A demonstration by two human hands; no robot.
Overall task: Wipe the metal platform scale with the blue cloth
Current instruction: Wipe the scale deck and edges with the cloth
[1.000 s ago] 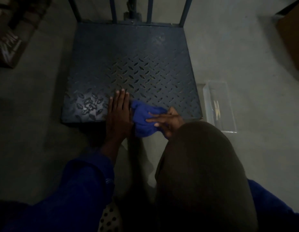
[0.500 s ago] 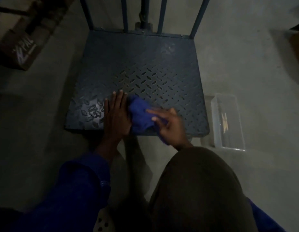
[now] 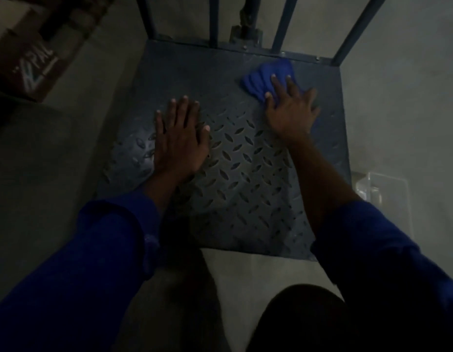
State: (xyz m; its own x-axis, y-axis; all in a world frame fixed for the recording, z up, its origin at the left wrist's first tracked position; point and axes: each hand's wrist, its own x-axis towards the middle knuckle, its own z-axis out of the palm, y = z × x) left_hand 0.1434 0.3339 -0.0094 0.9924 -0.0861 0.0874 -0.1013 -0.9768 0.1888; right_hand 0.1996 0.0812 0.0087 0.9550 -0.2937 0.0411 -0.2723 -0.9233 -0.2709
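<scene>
The metal platform scale (image 3: 245, 174) is a dark square of diamond-tread plate on the concrete floor, with blue upright bars along its far edge. The blue cloth (image 3: 263, 77) lies crumpled on the far right part of the plate. My right hand (image 3: 290, 110) presses flat on the cloth's near side, fingers spread over it. Flat on the left middle of the plate rests my left hand (image 3: 181, 138), fingers apart and holding nothing. Both arms are in blue sleeves.
A clear plastic box (image 3: 382, 199) sits on the floor just right of the scale. A cardboard box (image 3: 30, 62) with white lettering stands at the far left. My dark knee (image 3: 304, 321) is below the plate's near edge.
My right hand has carried the cloth from the plate's near edge up to its far right corner. My left hand has slid forward toward the middle. The view has moved closer over the scale.
</scene>
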